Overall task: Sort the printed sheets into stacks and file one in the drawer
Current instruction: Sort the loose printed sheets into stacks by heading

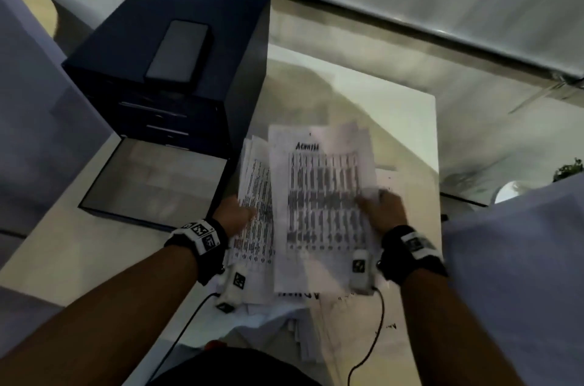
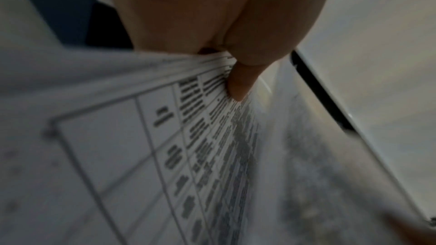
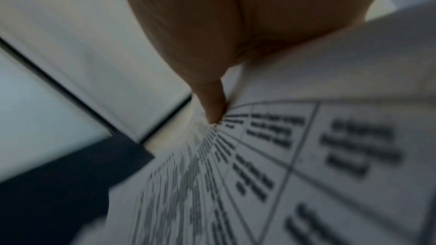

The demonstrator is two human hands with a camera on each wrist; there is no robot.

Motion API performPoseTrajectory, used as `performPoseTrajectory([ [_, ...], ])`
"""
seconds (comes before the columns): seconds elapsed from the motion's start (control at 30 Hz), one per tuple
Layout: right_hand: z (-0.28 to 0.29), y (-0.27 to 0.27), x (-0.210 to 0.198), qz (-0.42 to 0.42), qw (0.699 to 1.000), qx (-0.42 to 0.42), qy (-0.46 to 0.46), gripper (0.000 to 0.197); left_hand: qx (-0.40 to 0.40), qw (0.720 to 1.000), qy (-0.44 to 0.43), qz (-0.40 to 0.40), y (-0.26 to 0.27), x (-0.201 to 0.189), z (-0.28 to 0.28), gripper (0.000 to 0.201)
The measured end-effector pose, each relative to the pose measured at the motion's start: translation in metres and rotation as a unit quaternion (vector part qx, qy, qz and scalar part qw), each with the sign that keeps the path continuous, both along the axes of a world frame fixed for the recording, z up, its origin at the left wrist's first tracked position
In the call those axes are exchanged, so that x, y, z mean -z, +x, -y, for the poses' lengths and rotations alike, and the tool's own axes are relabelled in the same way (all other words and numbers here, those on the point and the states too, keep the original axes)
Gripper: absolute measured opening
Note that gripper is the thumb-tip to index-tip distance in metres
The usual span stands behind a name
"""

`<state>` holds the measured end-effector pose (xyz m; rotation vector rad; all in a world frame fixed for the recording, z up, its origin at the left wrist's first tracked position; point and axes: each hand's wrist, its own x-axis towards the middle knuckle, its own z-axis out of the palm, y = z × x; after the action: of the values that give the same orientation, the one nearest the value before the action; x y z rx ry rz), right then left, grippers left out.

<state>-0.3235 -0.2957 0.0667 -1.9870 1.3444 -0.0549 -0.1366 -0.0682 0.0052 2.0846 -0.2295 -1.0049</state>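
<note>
Both hands hold printed sheets over a white table.
Left hand [image 1: 235,216] pinches its bundle [image 1: 254,196]; right hand [image 1: 384,210] grips the table-printed sheet [image 1: 322,205]. Open drawer [image 1: 151,183] of dark cabinet [image 1: 164,76] lies left; phone [image 1: 177,52] on top.

Head view looking steeply down over both forearms, wrist views close along each palm, all sharing the printed sheets [image 1: 319,196].

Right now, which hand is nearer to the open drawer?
Left. The left hand grips sheets just right of the open drawer; the right hand holds the sheets' far side.
</note>
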Motion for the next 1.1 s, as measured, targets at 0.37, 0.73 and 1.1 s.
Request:
performPoseTrajectory([
  [0.37,-0.069,0.012,0.076,-0.097,0.993,-0.030,0.057,0.047,0.042,0.994,0.014,0.104,-0.015,0.004,0.006,0.048],
  [0.73,-0.081,0.014,0.089,-0.244,0.969,0.032,0.020,0.134,0.040,0.969,-0.067,0.232,0.039,-0.068,-0.018,0.041],
  [1.1,-0.020,0.002,0.067,-0.076,0.995,0.068,0.002,0.088,-0.021,0.975,-0.074,0.207,0.052,-0.070,-0.029,0.041],
])
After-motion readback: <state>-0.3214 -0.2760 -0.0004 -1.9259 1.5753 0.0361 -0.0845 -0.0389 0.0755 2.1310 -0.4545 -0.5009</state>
